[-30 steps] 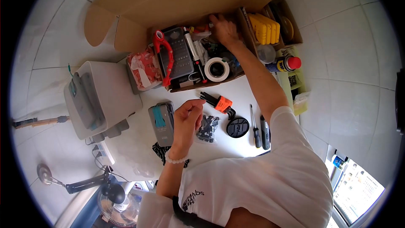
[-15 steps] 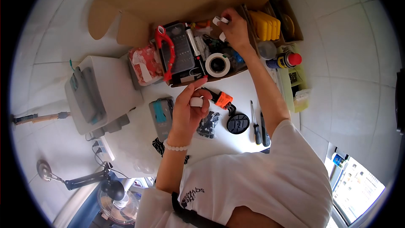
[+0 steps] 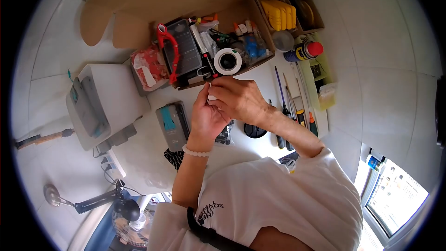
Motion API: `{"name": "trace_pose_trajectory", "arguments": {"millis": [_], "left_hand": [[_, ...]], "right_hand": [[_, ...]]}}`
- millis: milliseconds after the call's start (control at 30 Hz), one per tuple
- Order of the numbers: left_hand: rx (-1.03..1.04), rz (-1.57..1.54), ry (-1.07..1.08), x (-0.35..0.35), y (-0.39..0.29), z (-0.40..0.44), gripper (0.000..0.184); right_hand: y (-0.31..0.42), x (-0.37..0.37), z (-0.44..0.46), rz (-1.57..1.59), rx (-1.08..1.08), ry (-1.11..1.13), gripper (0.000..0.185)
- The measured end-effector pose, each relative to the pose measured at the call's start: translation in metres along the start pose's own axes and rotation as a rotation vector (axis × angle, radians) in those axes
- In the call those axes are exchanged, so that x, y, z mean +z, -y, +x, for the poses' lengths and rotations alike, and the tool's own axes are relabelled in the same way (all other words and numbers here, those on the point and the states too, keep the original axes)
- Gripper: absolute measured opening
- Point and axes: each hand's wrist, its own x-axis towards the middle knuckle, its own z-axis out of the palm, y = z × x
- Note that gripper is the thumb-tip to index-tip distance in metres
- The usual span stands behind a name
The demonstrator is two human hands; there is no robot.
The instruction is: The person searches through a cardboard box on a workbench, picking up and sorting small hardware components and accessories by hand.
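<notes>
My left hand (image 3: 205,117), with a beaded bracelet (image 3: 197,151) on its wrist, has its fingers curled around a small white piece (image 3: 212,97). Reaching in from the right, my right hand (image 3: 244,100) meets it there, fingers closed over the same spot. The fingers cover most of the piece, so its kind does not show. Just beyond both hands lies the front of an open cardboard box (image 3: 260,62) holding a roll of white tape (image 3: 237,62). Below the right hand, a black round part (image 3: 255,131) shows in part.
Screwdrivers (image 3: 281,88) lie to the right, near a spray can (image 3: 304,50) and a green tray (image 3: 308,76). On the left are a grey device (image 3: 171,128), red pliers (image 3: 173,49) and a white bin (image 3: 123,95). Yellow cases (image 3: 278,14) stand at the back right.
My right hand has come out of the cardboard box, toward me and left, to meet my left hand at the white piece. The view has shifted slightly.
</notes>
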Motion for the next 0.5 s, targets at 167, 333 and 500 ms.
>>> {"name": "trace_pose_trajectory", "arguments": {"millis": [167, 333, 500], "left_hand": [[0.122, 0.012, -0.038, 0.015, 0.003, -0.001, 0.037], [0.263, 0.054, -0.028, 0.006, 0.002, -0.003, 0.036], [0.223, 0.019, 0.062, -0.017, -0.008, 0.001, 0.035]], "right_hand": [[0.005, -0.001, -0.003, -0.085, -0.029, -0.059, 0.028], [0.013, -0.001, -0.007, -0.225, -0.038, -0.084, 0.036], [-0.003, -0.021, 0.001, 0.084, 0.078, -0.068, 0.039]]}}
